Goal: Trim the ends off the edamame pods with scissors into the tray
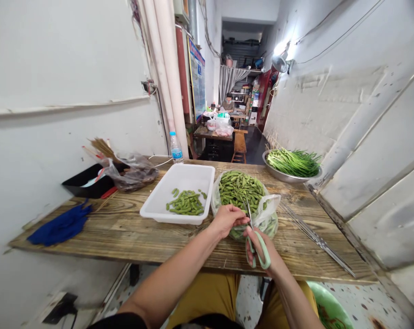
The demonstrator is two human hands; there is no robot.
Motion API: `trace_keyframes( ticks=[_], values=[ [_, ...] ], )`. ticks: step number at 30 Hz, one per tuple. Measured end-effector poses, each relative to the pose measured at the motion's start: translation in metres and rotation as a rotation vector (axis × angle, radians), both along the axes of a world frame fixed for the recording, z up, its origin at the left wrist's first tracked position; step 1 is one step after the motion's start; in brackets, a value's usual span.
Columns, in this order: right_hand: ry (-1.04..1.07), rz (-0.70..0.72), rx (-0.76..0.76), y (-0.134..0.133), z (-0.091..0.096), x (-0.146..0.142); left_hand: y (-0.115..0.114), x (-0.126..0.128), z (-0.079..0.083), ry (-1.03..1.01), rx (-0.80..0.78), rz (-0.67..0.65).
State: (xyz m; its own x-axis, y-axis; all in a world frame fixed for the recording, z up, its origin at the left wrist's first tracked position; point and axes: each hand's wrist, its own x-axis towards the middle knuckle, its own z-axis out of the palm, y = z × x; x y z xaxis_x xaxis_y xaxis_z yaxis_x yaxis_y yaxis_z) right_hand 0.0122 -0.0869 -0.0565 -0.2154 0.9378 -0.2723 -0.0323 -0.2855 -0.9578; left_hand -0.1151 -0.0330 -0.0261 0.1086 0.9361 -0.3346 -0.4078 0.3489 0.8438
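My right hand (262, 252) is closed around scissors (260, 250) with pale green handles, their blades pointing up and slightly apart. Close to the blades, the fingertips of my left hand (228, 220) are pinched on an edamame pod, mostly hidden by the fingers. Both hands are over the near rim of a clear plastic bag (270, 206) heaped with edamame pods (240, 186). To the left of the bag, a white plastic tray (155, 201) holds a smaller pile of pods (186, 203).
A metal bowl of green chives (292, 162) stands at the back right, with metal skewers (318, 240) nearer. Leftward are a blue cloth (60, 224), a black box (86, 180), a plastic bag (133, 172) and a water bottle (175, 148). A green basin (330, 306) is below; a person (228, 104) sits far back.
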Motion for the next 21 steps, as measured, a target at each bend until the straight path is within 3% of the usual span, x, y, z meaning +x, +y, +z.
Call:
trace_keyframes(
  ticks=[3, 7, 9, 10, 11, 14, 16, 21],
  values=[
    [-0.045, -0.024, -0.021, 0.000, -0.006, 0.001, 0.005, -0.015, -0.003, 0.214, 0.089, 0.058],
    [0.037, -0.038, 0.025, 0.001, -0.013, 0.003, 0.014, -0.055, 0.003, 1.075, 0.417, 0.364],
    [0.128, -0.029, -0.004, 0.001, -0.013, 0.003, 0.018, -0.069, 0.008, 1.459, 0.481, 0.506],
    [0.170, -0.025, -0.030, 0.001, -0.012, 0.003, 0.020, -0.071, 0.010, 1.581, 0.504, 0.515],
    [0.204, -0.021, -0.054, 0.002, -0.011, 0.003, 0.023, -0.070, 0.010, 1.660, 0.538, 0.465],
    [0.239, -0.021, -0.080, 0.002, -0.008, 0.002, 0.038, -0.054, 0.004, 1.765, 0.694, 0.129],
    [0.221, -0.031, -0.080, 0.002, -0.007, 0.002, 0.050, -0.042, -0.004, 1.821, 0.734, -0.023],
    [0.171, -0.008, -0.074, 0.000, -0.007, 0.005, 0.066, -0.031, -0.016, 1.864, 0.713, -0.042]
  ],
)
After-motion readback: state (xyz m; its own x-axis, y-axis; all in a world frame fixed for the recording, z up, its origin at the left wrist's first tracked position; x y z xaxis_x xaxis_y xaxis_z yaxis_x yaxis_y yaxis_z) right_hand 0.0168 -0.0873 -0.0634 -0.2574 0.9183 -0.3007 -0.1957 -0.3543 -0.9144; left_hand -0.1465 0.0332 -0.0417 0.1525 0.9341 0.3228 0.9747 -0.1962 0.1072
